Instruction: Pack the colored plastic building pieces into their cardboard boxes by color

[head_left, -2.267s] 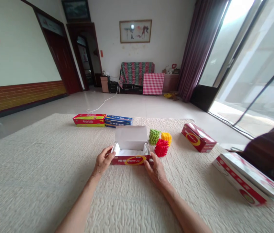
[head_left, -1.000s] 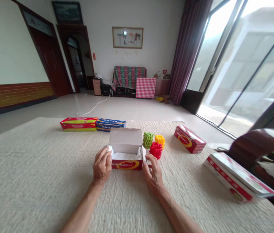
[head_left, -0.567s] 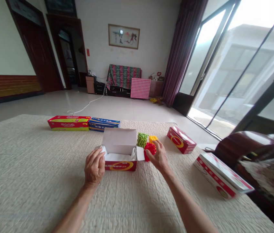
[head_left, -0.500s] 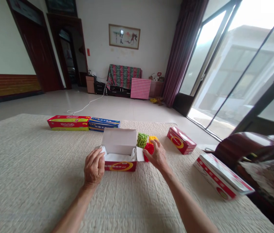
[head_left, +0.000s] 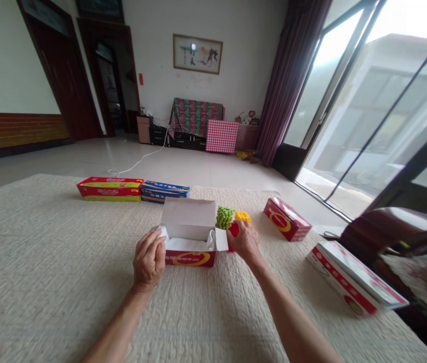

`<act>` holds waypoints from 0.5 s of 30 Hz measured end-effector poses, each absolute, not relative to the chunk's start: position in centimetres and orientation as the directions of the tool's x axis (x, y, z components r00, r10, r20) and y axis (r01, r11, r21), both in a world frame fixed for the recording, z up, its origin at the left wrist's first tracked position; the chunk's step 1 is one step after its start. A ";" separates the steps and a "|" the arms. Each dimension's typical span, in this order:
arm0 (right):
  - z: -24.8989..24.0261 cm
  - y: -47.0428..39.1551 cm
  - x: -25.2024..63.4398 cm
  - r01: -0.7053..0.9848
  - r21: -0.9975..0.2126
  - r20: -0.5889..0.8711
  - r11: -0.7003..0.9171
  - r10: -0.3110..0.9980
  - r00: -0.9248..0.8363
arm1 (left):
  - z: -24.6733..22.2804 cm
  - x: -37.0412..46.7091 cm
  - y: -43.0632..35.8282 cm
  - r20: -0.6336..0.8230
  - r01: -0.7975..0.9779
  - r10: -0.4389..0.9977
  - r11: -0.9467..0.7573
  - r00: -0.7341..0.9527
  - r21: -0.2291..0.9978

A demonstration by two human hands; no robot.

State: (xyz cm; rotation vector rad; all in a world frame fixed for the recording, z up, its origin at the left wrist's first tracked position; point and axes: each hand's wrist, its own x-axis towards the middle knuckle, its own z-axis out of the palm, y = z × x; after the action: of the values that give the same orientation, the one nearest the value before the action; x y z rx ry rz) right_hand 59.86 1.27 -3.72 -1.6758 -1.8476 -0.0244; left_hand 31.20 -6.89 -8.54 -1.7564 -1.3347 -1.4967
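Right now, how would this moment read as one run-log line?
left hand: on open box | right hand: fingers around red cube | green cube, yellow cube: outside open box | blue box: beyond it

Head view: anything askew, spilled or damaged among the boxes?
The white-and-red box at far right looks odd: its lid seems crooked, jutting past the near end. The open red box has its right flap sticking out, normal while open. No spill or damage shows.

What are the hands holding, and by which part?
The right hand has its fingers around the upper part of the red block; the left hand holds the open box at its left end.
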 end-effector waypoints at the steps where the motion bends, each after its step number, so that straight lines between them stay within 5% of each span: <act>1: -3.8 1.3 59.9 0.896 -0.398 0.465 0.199 0.885 0.009 | -8.5 31.2 -6.9 0.927 0.879 0.368 -0.415 -0.072 0.233; 15: -3.6 0.2 61.5 0.738 -0.443 0.674 0.509 0.732 -0.100 | -8.3 31.3 -6.9 0.930 0.880 0.360 -0.416 -0.073 0.230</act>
State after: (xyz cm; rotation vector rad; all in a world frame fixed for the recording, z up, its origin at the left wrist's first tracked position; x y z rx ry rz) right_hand 61.46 0.21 -3.56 -1.2240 -1.8317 -0.0080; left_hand 31.30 -6.94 -8.30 -1.7498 -1.3315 -1.5026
